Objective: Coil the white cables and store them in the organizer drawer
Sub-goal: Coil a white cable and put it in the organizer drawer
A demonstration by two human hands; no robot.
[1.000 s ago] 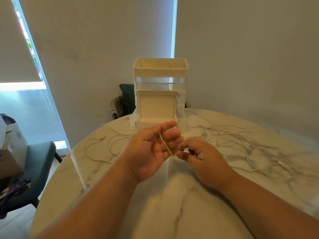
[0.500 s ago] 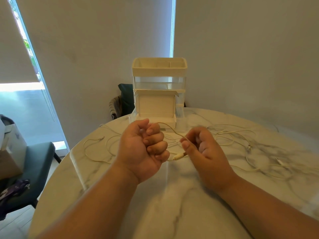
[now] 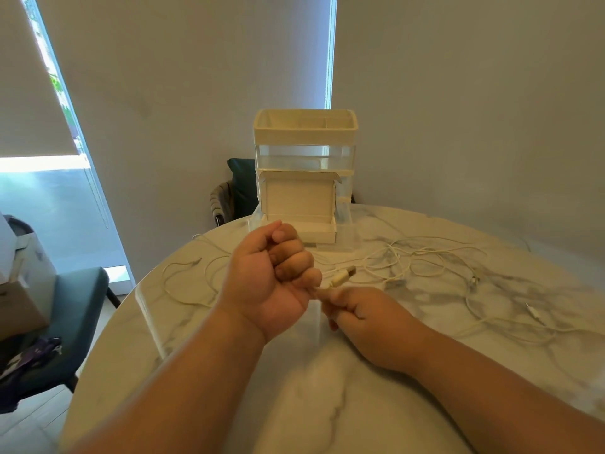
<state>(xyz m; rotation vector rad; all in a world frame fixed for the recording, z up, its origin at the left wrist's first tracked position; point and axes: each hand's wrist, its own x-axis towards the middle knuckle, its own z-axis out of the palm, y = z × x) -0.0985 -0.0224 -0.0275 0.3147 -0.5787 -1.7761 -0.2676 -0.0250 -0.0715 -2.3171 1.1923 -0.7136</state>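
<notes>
My left hand (image 3: 273,280) is a closed fist above the marble table (image 3: 327,404), its fingers curled round a white cable. The cable's USB plug (image 3: 342,277) sticks out to the right of the fist. My right hand (image 3: 363,317) sits just below and right of the plug and pinches the cable near it. A tangle of loose white cables (image 3: 425,260) spreads over the table's right side, and another white cable (image 3: 190,280) loops on the left. The cream organizer (image 3: 304,152) stands at the far edge with its bottom drawer (image 3: 322,232) pulled out.
A dark green chair (image 3: 72,309) stands left of the table, with cardboard boxes (image 3: 19,283) on it. Another dark chair (image 3: 239,188) shows behind the organizer. Walls and a window blind close off the back.
My left hand closed from open fingers into a fist round the cable. My right hand dropped lower and toward me, drawing the cable so that the plug now sticks out beside the fist.
</notes>
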